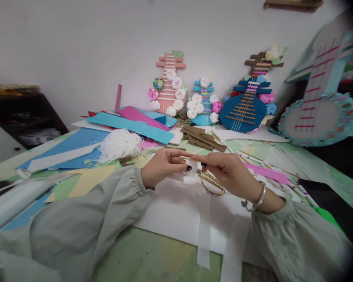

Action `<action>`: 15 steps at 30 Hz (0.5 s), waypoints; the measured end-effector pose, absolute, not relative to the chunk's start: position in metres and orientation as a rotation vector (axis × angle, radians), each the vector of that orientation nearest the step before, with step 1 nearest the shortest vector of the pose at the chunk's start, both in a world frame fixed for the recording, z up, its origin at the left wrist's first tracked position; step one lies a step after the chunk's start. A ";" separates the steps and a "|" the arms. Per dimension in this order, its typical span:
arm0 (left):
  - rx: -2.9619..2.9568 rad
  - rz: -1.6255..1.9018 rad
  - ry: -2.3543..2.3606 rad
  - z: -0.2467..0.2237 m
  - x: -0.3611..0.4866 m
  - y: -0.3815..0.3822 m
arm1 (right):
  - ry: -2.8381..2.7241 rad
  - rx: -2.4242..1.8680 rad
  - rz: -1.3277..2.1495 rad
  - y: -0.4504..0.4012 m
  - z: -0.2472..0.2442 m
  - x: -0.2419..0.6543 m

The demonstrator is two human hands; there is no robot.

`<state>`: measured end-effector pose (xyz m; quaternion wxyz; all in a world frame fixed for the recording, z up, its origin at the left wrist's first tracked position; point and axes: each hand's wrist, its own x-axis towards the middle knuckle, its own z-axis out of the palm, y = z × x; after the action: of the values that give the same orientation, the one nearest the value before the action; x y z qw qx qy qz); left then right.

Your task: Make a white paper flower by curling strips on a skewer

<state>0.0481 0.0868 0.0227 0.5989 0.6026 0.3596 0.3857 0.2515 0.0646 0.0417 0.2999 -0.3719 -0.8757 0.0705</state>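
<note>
My left hand (167, 166) and my right hand (226, 170) meet fingertip to fingertip over the white sheet (170, 211). A thin pale stick (184, 157) runs between them, pinched at both ends. Just below it, between my thumbs, shows a piece of thin white paper (191, 167); whether it is attached to the stick I cannot tell. Under my right hand lie gold-handled scissors (212, 184), their blades mostly hidden. A small white roll (189, 180) rests beside them. White paper strips (204, 231) trail toward the table's front edge.
Paper-flower-trimmed model lutes (243, 107) lean on the wall. Brown cardboard strips (201, 138), a tangle of white string (120, 145) and blue card (132, 127) lie at the back. To the right are a black phone (329, 196) and several thin sticks (294, 190).
</note>
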 end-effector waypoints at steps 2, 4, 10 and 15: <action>1.359 0.887 0.802 0.024 0.048 0.087 | -2.317 -0.964 0.194 0.064 0.041 0.251; 1.323 0.882 0.784 0.024 0.049 0.088 | -2.319 -0.947 0.200 0.064 0.042 0.252; 1.320 0.891 0.780 0.025 0.048 0.089 | -2.351 -0.912 0.069 0.063 0.041 0.253; 1.381 0.879 0.756 0.024 0.046 0.089 | -2.358 -0.939 -0.018 0.061 0.042 0.253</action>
<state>0.0465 0.0887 0.0243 0.6204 0.6006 0.3289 0.3824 0.2529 0.0614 0.0420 0.2973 -0.3533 -0.8870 -0.0067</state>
